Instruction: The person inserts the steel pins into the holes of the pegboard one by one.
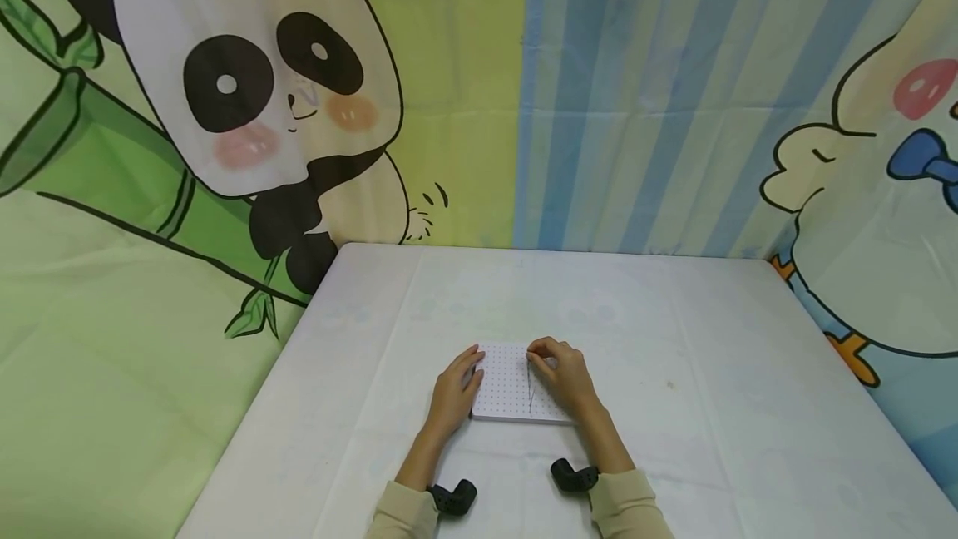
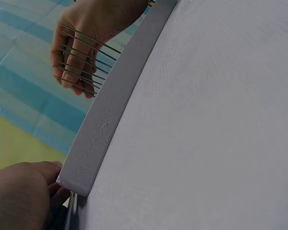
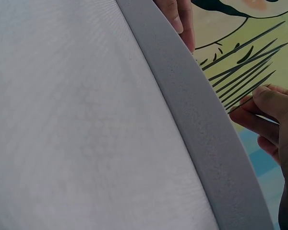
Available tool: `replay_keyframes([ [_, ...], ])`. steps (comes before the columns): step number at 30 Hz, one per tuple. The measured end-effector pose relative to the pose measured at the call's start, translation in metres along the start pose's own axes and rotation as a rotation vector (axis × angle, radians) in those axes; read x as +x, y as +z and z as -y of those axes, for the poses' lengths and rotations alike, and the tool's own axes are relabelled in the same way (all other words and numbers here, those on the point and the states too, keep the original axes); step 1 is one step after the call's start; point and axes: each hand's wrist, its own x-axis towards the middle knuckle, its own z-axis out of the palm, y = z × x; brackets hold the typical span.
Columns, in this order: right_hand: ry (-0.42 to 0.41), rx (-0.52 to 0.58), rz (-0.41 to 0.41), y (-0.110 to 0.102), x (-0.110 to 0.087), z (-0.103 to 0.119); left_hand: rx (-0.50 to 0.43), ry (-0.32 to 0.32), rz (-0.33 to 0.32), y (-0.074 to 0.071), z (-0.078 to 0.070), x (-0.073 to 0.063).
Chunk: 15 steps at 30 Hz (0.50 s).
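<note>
A white pegboard (image 1: 500, 389) with a grid of small holes lies on the table. Several thin dark needles (image 3: 249, 69) stand up from it in a row, some leaning across each other. My right hand (image 1: 567, 377) is over the board's right half, thumb and forefinger pinching one needle near the row's end. In the right wrist view, the fingertips (image 3: 261, 91) meet along that needle. My left hand (image 1: 452, 393) holds the board's left edge, its fingers and thumb against the side. A shiny narrow object (image 2: 72, 211) shows beneath the corner; its kind is unclear.
The white-covered table (image 1: 711, 406) stretches around the board on every side. Behind it hangs a printed cloth (image 1: 464, 106) with a panda and stripes. Black camera mounts (image 1: 455, 497) sit on both wrists, close to the tabletop.
</note>
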Motion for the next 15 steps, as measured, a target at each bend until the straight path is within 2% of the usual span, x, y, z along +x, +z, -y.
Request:
replay_keyframes([
  [8, -0.011, -0.017, -0.013, 0.0, -0.0032, -0.0053, -0.01, 0.012, 0.004, 0.002, -0.0006, 0.001],
  [15, 0.014, -0.026, 0.019, -0.0063, -0.009, -0.0035, -0.04, 0.017, 0.03, -0.0043, 0.0018, -0.0007],
])
